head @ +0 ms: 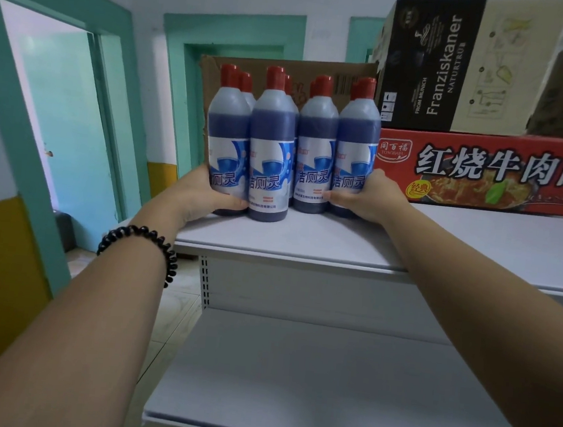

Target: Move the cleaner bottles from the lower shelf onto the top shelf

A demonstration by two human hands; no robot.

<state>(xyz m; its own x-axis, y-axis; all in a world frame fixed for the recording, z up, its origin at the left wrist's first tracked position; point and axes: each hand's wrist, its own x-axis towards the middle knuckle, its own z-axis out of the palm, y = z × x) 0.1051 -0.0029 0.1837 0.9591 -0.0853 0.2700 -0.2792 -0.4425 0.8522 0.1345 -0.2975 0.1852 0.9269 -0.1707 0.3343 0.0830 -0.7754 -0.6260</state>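
Both hands were closed on the outer sides of the cleaner bottles (291,145): my left hand (203,192) wrapped the leftmost bottle, my right hand (369,197) the rightmost, squeezing the cluster inward so, in my judgement, it would shift as one block. Bottles stood upright in two rows on the top shelf (476,246), bases down near its front edge. Behind stood a brown carton (321,71); just beside, a red noodle box (490,171) carrying a beer carton (459,65). I recorded the lower shelf (325,383) as bare in view.
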